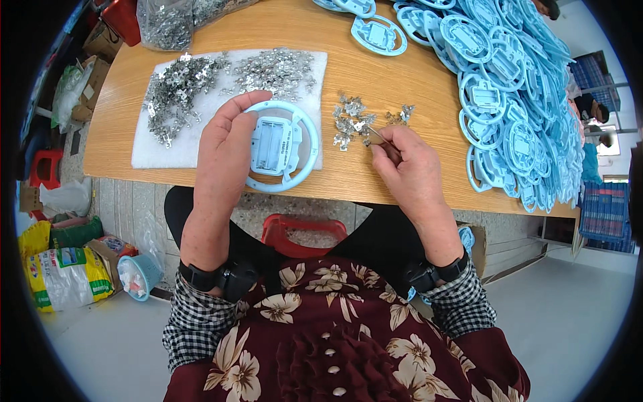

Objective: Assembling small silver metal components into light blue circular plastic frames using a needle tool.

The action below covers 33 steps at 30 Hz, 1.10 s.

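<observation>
Blue ring casing (281,149)'s in your left hand (223,151), compartment side up, over the near edge of the white pad (177,157). Your right hand (408,157) pinches a slim tool (376,133) at the loose metal clips (351,119) on the table (382,79). I'd keep the casing level and single out one clip so neighbors don't tag along.

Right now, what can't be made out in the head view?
Head: left hand, some fingers hidden behind the blue ring it holds.
Head: thin tool, rear end hidden inside the right hand.
Head: loose metal pieces, too small and overlapped to count.
Head: clear bag, cut off by the top edge.
Head: piled blue parts, lower ones covered by upper ones.
</observation>
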Tool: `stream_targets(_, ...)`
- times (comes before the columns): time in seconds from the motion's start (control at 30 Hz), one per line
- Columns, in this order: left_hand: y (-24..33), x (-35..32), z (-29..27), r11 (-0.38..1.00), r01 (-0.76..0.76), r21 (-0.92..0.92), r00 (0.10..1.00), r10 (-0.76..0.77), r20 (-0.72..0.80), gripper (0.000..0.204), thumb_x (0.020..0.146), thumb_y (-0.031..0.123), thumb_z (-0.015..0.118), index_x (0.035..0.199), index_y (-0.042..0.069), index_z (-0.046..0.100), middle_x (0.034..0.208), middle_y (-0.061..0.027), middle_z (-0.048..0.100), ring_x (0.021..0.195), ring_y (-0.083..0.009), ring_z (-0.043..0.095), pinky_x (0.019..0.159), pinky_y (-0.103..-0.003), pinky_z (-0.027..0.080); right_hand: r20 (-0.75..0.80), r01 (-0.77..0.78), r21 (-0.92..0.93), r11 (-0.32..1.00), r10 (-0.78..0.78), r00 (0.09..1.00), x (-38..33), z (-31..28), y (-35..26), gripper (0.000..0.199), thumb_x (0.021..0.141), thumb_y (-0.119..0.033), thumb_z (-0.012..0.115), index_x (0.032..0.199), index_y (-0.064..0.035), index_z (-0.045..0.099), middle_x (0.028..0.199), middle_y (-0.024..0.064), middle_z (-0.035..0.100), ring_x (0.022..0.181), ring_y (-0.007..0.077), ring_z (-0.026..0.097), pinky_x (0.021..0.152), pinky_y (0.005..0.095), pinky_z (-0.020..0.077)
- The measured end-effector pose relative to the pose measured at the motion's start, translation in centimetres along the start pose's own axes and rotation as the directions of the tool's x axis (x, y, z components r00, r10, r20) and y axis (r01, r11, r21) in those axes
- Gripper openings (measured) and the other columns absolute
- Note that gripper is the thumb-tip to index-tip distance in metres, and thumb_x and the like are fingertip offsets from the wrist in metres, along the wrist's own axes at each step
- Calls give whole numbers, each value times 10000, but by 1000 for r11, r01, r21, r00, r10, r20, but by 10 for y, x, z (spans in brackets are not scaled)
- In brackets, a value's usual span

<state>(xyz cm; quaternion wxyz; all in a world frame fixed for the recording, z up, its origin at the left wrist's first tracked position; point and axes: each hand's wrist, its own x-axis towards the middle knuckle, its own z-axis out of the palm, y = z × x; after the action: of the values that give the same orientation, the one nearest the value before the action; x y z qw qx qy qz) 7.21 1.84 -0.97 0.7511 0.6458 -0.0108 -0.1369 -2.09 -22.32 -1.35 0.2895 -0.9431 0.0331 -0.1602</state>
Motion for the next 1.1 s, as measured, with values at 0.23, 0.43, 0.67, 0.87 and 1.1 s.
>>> stream_targets(0.23, 7, -2, 6, 999, 14, 29, 1000, -14, -5, 328, 982, 68, 448, 1247, -20, 621, 1026, -74, 711, 883, -93, 671, 785, -233, 536, -25, -56, -14, 998, 56, 998, -2, 2, -3, 173, 836, -74, 760, 950, -20, 641, 797, 97, 651, 637, 198, 619, 588, 312, 497)
stream_targets(0.43, 3, -3, 7, 999, 24, 29, 999, -23, -38, 326, 978, 65, 453, 1239, -18, 630, 999, -62, 713, 855, -85, 668, 755, -222, 528, -4, -40, -7, 999, 40, 999, -2, 0, 3, 179, 838, -73, 751, 969, -21, 641, 847, 98, 652, 666, 201, 633, 606, 317, 511)
stream_targets(0.67, 5, -3, 8, 997, 22, 70, 998, -19, -52, 321, 979, 68, 456, 1229, -7, 643, 969, -53, 709, 818, -69, 653, 726, -214, 522, -29, -25, 113, 993, 29, 999, -1, -5, 11, 189, 840, -52, 739, 998, -21, 640, 863, 109, 630, 724, 192, 645, 628, 320, 513)
stream_targets(0.87, 5, -3, 9, 997, 21, 73, 998, -16, -65, 318, 977, 66, 459, 1221, -7, 648, 963, -54, 709, 818, -70, 654, 724, -215, 524, 24, -49, -3, 999, 49, 999, 1, -5, 9, 139, 859, -110, 713, 951, -33, 644, 808, 142, 636, 747, 333, 638, 667, 426, 507)
stream_targets(1.1, 5, -3, 9, 998, 23, 65, 999, -19, -51, 316, 977, 67, 461, 1219, -10, 649, 966, -56, 710, 822, -75, 656, 729, -216, 527, -6, -97, -46, 994, 97, 995, 2, -6, -4, 168, 852, -148, 757, 928, -28, 668, 785, 119, 638, 662, 265, 632, 599, 359, 497)
